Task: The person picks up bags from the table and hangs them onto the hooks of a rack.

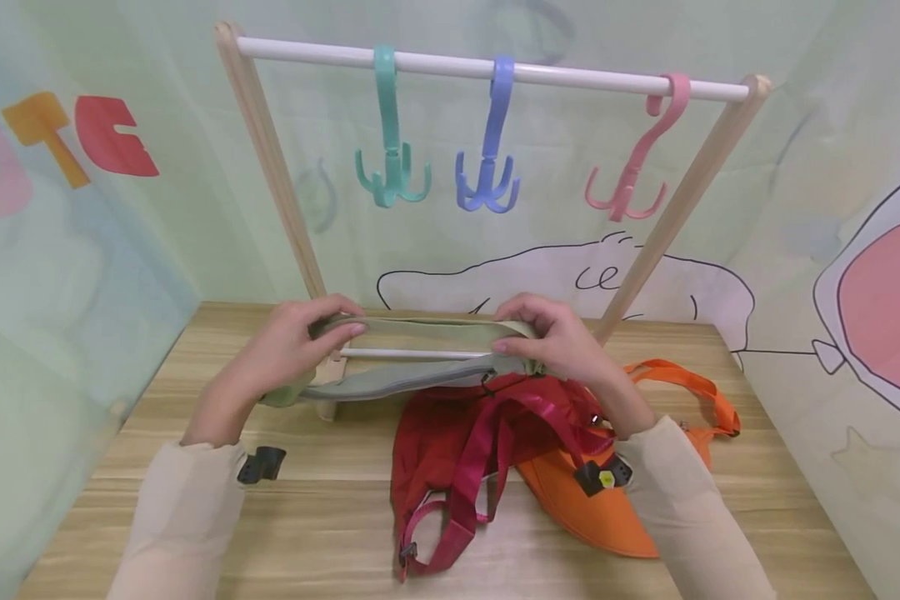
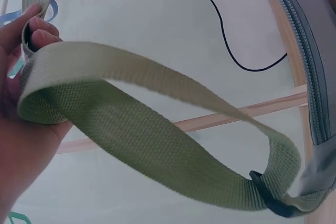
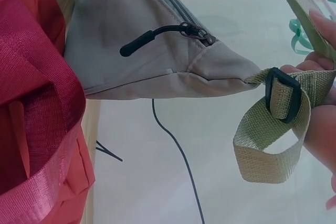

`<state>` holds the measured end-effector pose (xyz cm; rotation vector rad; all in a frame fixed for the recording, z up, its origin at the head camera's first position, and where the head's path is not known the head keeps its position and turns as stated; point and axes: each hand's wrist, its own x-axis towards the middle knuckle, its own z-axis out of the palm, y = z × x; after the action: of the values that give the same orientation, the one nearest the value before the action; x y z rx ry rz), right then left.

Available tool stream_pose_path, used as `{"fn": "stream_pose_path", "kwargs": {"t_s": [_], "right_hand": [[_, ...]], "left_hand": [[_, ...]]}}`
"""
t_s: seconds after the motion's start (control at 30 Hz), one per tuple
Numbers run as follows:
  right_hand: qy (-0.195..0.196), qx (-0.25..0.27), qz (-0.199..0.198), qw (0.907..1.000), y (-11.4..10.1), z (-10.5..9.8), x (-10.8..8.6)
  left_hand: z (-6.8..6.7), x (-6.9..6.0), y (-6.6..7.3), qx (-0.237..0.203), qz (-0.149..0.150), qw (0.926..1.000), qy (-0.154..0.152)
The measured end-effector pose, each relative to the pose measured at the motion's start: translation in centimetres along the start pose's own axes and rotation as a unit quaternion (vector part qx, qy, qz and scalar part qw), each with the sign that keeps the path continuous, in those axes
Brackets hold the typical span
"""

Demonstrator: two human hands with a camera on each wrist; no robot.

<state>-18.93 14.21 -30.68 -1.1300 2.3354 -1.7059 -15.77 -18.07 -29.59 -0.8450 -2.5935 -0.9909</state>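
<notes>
A grey-green zippered bag [image 1: 397,382] hangs just above the table by its green webbing strap [image 1: 427,328]. My left hand [image 1: 294,343] pinches the strap near its left end between thumb and fingers. Near the other end, my right hand [image 1: 558,340] grips it too, so the strap runs stretched between both hands. In the left wrist view a strap loop [image 2: 147,124] droops below the hand to a black buckle [image 2: 270,198]. The right wrist view has another black slider buckle [image 3: 282,95] beside the fingers, and a zipper pull [image 3: 142,43] on the bag.
A red bag [image 1: 431,433] with straps lies on the wooden table [image 1: 322,517], overlapping an orange bag [image 1: 592,508]. Behind stands a wooden rack with a white rod [image 1: 442,65]. Green [image 1: 387,133], blue [image 1: 495,133] and pink [image 1: 637,158] hooks hang from it.
</notes>
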Motion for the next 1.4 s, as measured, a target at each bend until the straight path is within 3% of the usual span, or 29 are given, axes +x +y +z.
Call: {"fn": "stream_pose_path", "kwargs": {"t_s": [0.23,0.57,0.83,1.2,1.4], "right_hand": [[0.026,-0.019,0.016,0.9993,-0.4,0.2,0.0],[0.048,-0.027,-0.031,0.9980,-0.6,0.3,0.7],[0.070,-0.007,-0.040,0.9967,-1.3,0.3,1.3],[0.081,-0.022,-0.040,0.9956,-2.2,0.6,2.2],[0.106,-0.022,-0.023,0.9939,-2.7,0.9,2.7]], "left_hand": [[-0.2,0.1,0.0,0.006,0.018,0.9997,0.017],[-0.7,0.2,-0.1,0.002,0.013,0.9991,0.040],[-1.6,0.5,0.3,-0.001,0.007,0.9984,0.055],[-2.7,0.9,0.7,0.032,0.025,0.9944,0.098],[-2.9,1.3,1.0,0.030,0.013,0.9921,0.121]]}}
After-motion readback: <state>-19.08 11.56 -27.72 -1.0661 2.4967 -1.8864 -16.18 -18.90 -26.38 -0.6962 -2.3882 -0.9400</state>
